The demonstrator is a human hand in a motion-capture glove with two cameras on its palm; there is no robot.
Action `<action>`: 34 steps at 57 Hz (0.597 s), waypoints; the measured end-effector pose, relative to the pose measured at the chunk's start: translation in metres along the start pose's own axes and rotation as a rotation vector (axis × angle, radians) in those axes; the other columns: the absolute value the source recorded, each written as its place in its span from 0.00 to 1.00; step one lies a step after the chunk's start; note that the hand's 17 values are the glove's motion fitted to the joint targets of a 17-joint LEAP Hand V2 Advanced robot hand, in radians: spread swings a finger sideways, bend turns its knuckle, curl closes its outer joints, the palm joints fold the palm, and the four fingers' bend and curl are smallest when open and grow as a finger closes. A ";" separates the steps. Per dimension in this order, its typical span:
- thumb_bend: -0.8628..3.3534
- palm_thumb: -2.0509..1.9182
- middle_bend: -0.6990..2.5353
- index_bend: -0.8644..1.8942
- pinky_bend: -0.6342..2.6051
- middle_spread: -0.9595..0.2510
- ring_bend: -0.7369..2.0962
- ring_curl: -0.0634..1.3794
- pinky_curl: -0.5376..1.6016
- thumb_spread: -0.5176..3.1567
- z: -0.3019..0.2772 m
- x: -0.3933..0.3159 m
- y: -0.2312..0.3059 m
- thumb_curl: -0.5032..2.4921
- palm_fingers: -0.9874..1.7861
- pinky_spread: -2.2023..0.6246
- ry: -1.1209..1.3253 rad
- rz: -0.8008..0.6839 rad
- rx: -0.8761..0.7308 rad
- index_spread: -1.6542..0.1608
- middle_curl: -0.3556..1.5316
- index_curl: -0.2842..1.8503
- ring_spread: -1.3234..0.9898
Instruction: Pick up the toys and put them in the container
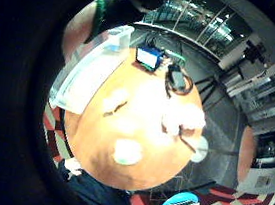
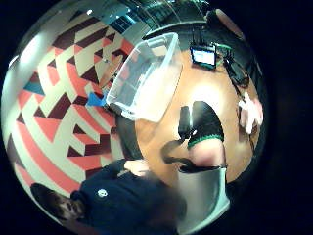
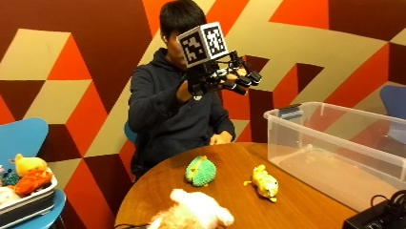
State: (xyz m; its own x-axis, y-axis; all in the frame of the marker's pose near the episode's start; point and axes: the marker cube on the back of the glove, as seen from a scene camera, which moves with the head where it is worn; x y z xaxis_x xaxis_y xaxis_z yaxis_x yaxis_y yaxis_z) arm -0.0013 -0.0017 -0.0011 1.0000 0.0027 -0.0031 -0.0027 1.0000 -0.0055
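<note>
Well, I see three plush toys on the round table (image 3: 304,210) beside the clear plastic container (image 3: 336,143): a green one (image 3: 200,171), a yellow one (image 3: 264,182) nearest it, a pale fluffy one (image 3: 193,213) farthest. They look soft and light, so I'd pinch the body. My gloved right hand (image 3: 212,78) is raised above, holding nothing; finger spread I cannot tell.

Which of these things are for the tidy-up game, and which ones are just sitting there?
For the job: green toy, yellow toy, fluffy white toy, clear container, gloved right hand raised above the table.

Just lying about: black device on the table edge, tray of other toys on the blue chair.
</note>
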 end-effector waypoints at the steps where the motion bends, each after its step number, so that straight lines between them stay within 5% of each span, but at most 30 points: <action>1: 0.25 0.58 0.29 0.40 0.31 0.78 0.32 0.04 0.28 0.25 0.000 0.000 -0.001 0.18 0.45 0.78 0.002 0.001 -0.002 0.86 0.21 0.16 0.57; 13: 0.28 0.60 0.29 0.38 0.33 0.78 0.33 0.08 0.34 0.45 -0.005 0.007 -0.008 0.22 0.42 0.79 0.040 0.010 -0.130 0.81 0.26 0.21 0.56; 34: 0.27 0.57 0.28 0.37 0.37 0.78 0.33 0.13 0.38 0.53 -0.013 0.082 -0.012 0.25 0.34 0.79 0.160 0.038 -0.344 0.77 0.31 0.24 0.56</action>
State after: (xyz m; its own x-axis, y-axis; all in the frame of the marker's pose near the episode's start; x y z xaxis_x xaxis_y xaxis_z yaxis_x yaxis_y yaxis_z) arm 0.0807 -0.0136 -0.0143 0.9861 0.0112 -0.1655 -0.0674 0.9388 -0.3377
